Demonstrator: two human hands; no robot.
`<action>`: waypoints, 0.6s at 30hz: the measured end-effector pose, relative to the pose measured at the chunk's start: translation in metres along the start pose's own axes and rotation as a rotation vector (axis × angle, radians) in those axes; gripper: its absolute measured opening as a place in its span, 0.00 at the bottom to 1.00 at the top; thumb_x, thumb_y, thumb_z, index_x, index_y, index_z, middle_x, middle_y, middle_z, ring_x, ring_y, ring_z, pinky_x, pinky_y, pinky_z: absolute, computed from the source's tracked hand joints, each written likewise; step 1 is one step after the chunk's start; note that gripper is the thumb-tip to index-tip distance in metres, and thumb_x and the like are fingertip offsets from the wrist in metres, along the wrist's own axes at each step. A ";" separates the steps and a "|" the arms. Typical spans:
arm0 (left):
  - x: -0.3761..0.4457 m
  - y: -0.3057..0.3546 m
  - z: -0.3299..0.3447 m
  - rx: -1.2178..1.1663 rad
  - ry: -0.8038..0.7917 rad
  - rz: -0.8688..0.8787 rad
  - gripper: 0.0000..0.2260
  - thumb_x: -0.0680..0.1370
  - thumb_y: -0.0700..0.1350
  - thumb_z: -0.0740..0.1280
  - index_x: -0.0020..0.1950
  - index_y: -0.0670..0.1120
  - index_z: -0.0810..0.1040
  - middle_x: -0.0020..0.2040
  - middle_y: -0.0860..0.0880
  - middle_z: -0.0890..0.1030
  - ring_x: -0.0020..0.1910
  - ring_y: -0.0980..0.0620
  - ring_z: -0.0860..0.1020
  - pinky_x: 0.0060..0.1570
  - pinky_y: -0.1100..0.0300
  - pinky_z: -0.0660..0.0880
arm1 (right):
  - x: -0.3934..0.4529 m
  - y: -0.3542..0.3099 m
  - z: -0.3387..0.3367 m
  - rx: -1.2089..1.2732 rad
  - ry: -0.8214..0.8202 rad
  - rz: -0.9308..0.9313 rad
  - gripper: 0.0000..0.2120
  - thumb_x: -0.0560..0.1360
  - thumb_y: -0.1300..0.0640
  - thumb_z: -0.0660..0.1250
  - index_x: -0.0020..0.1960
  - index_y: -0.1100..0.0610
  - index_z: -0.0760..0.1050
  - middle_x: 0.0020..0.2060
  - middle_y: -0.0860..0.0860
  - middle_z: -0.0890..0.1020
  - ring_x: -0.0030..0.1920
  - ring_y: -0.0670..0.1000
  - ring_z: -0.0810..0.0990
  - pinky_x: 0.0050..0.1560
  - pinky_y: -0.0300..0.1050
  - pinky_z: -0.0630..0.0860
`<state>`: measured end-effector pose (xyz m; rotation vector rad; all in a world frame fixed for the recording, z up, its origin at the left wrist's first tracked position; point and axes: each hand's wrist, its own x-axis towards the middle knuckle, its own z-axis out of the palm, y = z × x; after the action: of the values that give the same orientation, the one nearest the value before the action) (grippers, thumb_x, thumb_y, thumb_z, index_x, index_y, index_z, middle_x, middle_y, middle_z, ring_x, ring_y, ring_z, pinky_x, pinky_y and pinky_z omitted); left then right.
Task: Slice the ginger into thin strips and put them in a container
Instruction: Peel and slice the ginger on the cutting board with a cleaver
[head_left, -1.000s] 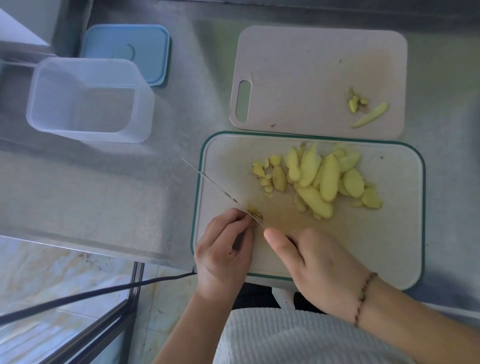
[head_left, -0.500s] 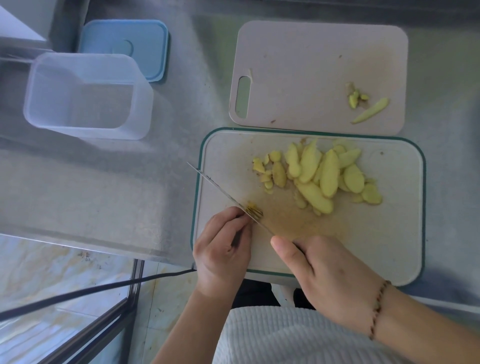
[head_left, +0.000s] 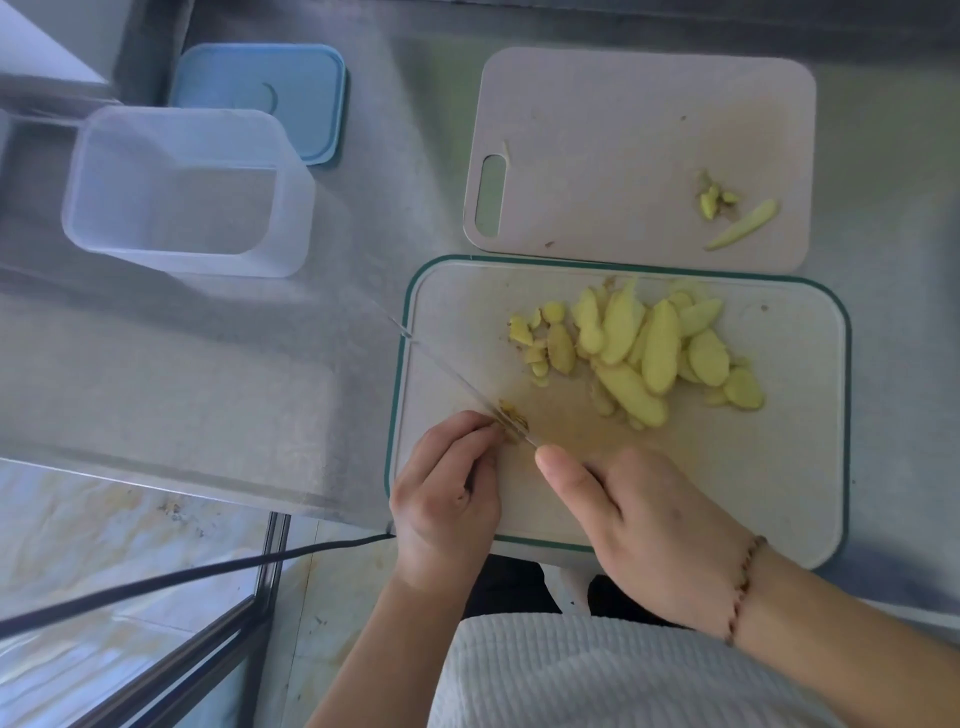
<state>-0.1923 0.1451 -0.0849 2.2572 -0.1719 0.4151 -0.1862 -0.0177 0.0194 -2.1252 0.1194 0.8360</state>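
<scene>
A pile of pale yellow ginger slices lies on the green-rimmed cutting board. My left hand holds a small ginger piece down with curled fingertips at the board's left side. My right hand grips the knife handle, thumb along the top. The knife blade runs up and left over the small piece, its tip past the board's left edge. A clear plastic container stands open at the far left.
A second beige cutting board lies behind with a few ginger scraps. A blue lid sits behind the container. The steel counter's front edge runs just left of my left hand, and a black cable hangs below it.
The knife blade has shifted slightly against the small ginger piece while my left hand stays on it. The pile has not moved.
</scene>
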 end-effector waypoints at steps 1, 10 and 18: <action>0.000 0.000 0.000 -0.004 0.003 0.001 0.07 0.71 0.25 0.73 0.43 0.36 0.86 0.47 0.44 0.85 0.42 0.49 0.84 0.41 0.58 0.82 | -0.003 0.001 0.000 -0.005 -0.005 0.002 0.28 0.73 0.33 0.45 0.28 0.55 0.55 0.19 0.48 0.59 0.23 0.47 0.59 0.26 0.39 0.61; 0.001 0.003 -0.001 -0.035 0.013 0.013 0.05 0.71 0.28 0.74 0.42 0.36 0.86 0.47 0.46 0.85 0.42 0.50 0.84 0.39 0.57 0.82 | -0.007 0.004 0.003 -0.035 -0.015 0.019 0.29 0.71 0.31 0.43 0.28 0.55 0.57 0.19 0.48 0.61 0.23 0.48 0.61 0.26 0.39 0.63; -0.001 -0.002 -0.001 -0.039 -0.003 0.013 0.05 0.71 0.28 0.76 0.42 0.36 0.86 0.46 0.44 0.85 0.43 0.49 0.85 0.41 0.56 0.82 | 0.012 0.007 0.013 -0.040 -0.030 0.068 0.30 0.72 0.30 0.42 0.29 0.55 0.57 0.18 0.46 0.59 0.22 0.46 0.60 0.26 0.40 0.61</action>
<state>-0.1932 0.1470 -0.0857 2.2198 -0.1952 0.4119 -0.1859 -0.0102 0.0018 -2.1552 0.1612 0.9164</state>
